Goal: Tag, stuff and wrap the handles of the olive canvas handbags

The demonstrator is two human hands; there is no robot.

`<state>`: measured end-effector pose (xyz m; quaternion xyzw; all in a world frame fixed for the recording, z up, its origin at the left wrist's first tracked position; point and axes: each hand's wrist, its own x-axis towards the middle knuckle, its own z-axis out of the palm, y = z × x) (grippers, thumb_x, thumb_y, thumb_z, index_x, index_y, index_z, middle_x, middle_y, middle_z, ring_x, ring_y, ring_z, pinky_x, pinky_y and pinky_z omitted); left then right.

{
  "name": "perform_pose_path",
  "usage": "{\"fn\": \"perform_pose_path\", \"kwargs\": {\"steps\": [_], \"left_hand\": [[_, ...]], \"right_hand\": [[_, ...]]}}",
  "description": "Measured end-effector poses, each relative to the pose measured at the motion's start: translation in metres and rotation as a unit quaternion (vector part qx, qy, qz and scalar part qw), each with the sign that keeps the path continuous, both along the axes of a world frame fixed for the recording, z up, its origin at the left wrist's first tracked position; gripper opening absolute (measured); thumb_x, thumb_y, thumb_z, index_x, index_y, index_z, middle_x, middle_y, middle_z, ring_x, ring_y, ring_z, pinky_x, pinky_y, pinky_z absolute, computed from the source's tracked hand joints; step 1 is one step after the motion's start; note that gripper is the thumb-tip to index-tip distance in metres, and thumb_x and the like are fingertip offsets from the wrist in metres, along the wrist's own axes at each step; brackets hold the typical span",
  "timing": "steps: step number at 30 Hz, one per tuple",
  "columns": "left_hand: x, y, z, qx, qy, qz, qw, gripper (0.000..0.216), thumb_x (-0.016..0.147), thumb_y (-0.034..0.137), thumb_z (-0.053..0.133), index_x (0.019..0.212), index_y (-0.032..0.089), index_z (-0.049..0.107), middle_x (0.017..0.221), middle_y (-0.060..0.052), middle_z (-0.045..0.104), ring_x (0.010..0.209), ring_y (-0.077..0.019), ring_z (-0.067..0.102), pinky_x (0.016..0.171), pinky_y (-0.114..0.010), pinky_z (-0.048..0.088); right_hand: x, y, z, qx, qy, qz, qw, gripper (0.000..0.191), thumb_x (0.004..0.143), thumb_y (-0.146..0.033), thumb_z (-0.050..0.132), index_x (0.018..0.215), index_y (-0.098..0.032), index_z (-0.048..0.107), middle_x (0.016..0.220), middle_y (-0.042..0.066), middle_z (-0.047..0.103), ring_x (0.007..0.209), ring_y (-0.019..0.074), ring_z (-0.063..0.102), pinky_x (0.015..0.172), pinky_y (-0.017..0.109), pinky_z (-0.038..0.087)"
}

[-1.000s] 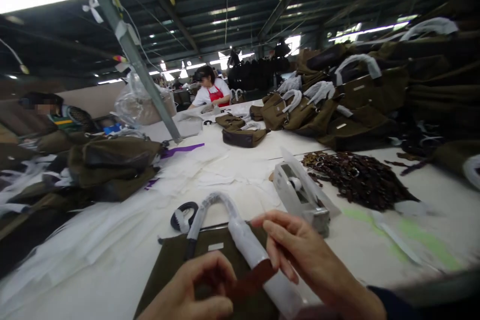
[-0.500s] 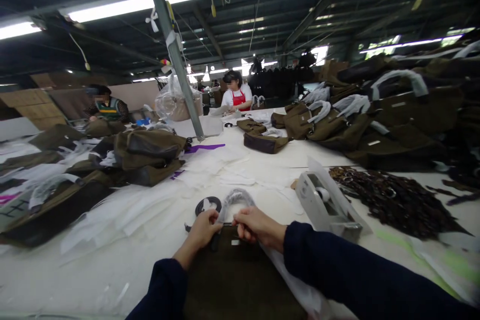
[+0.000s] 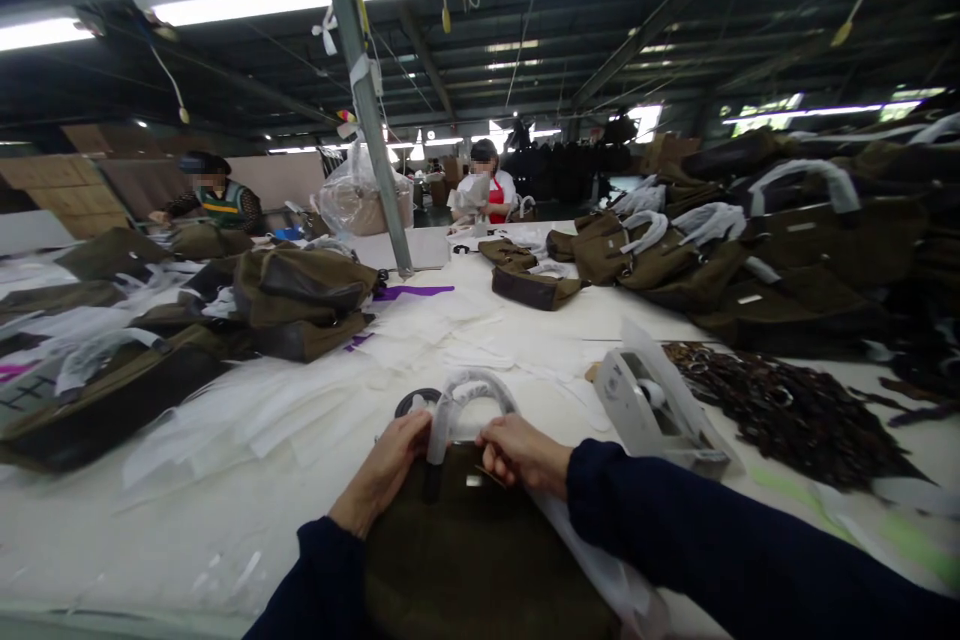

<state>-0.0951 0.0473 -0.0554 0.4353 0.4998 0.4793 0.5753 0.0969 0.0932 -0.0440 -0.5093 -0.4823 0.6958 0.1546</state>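
Note:
A dark olive handbag (image 3: 487, 550) lies in front of me, its top edge away from me. Its arched handle (image 3: 471, 386) is wrapped in whitish plastic, and a small pale label (image 3: 476, 481) shows below the top edge. My left hand (image 3: 386, 468) grips the bag's upper left corner beside the handle's left end, fingertips partly hidden. My right hand (image 3: 525, 455) is closed by the handle's right end, fingers curled; a thin brownish edge shows beneath them, too small to name. Behind the handle sits a dark roll (image 3: 417, 401), partly covered.
A grey tape-dispenser-like box (image 3: 649, 410) stands right, beside a heap of dark brown straps (image 3: 795, 410). Olive bags pile up right (image 3: 817, 250) and left (image 3: 300, 290). White sheets (image 3: 247, 420) cover the left table. A post (image 3: 371, 120) rises ahead; two people work beyond.
My left hand has shifted slightly left, from pinching by the handle to the bag's corner. My right hand stays closed near the handle's right end. The far person in red now raises something pale.

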Motion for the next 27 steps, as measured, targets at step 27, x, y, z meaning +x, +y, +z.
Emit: {"fn": "perform_pose_path", "kwargs": {"steps": [27], "left_hand": [[-0.011, -0.001, -0.002, 0.080, 0.284, 0.068, 0.953, 0.034, 0.081, 0.045, 0.060, 0.083, 0.015, 0.075, 0.082, -0.006, 0.071, 0.074, -0.0210, 0.060, 0.066, -0.028, 0.044]], "right_hand": [[0.009, -0.005, 0.017, 0.116, 0.015, 0.256, 0.960, 0.023, 0.089, -0.038, 0.058, 0.092, -0.016, 0.062, 0.070, 0.001, 0.065, 0.049, 0.0101, 0.058, 0.042, 0.018, 0.043]]}}
